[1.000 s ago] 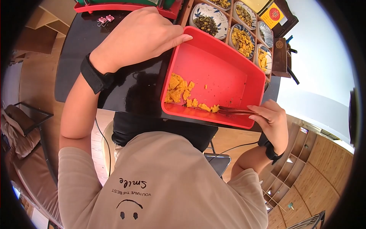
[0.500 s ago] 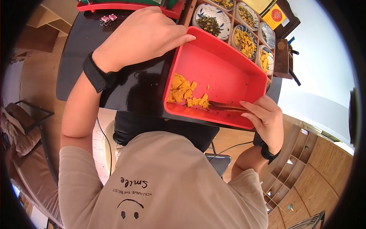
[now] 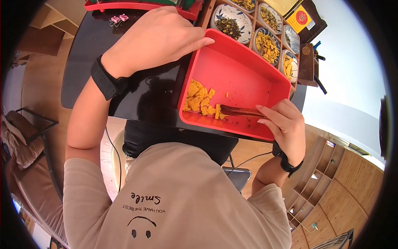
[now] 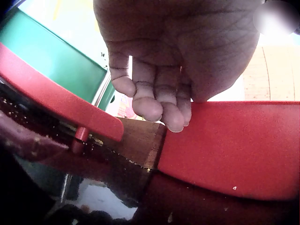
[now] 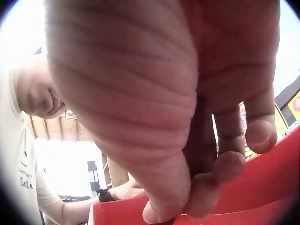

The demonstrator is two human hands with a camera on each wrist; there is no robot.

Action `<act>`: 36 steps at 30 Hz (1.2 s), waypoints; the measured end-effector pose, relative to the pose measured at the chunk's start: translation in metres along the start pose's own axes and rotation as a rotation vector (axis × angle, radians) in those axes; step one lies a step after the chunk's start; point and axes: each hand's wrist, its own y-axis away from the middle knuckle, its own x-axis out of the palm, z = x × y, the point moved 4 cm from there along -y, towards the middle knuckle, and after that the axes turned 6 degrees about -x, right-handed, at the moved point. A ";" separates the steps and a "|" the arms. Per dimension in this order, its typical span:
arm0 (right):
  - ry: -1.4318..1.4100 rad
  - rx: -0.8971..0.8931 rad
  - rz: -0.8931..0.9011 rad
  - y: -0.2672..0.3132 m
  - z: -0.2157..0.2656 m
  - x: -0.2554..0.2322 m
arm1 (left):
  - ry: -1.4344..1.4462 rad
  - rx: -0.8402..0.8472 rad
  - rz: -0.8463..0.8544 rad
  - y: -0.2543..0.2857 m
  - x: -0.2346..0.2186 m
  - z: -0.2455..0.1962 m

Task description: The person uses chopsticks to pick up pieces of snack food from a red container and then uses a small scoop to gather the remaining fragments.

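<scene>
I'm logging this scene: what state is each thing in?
Bin: uncovered, partly filled
Yellow pieces: loose in bin
Tongs: tips at pieces
Dishes: uncovered, several filled
Clips: lying on table
Left hand: gripping bin's rim
Right hand: pinching tongs

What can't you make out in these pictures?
- Brown tool's handle end, head view: covered by the right hand's fingers.
- Dark specks in the red tray, head view: too small to identify.
- Yellow card's print, head view: too small.
- Green container's far end, left wrist view: cut off by the left edge.
</scene>
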 end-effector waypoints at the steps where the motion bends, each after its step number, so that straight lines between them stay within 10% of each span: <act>1: 0.011 -0.021 -0.002 -0.001 0.001 0.000 | -0.002 -0.004 0.007 0.000 0.000 0.000; 36: 0.110 -0.185 0.058 -0.023 0.022 0.006 | 0.001 -0.038 0.031 0.001 0.001 0.001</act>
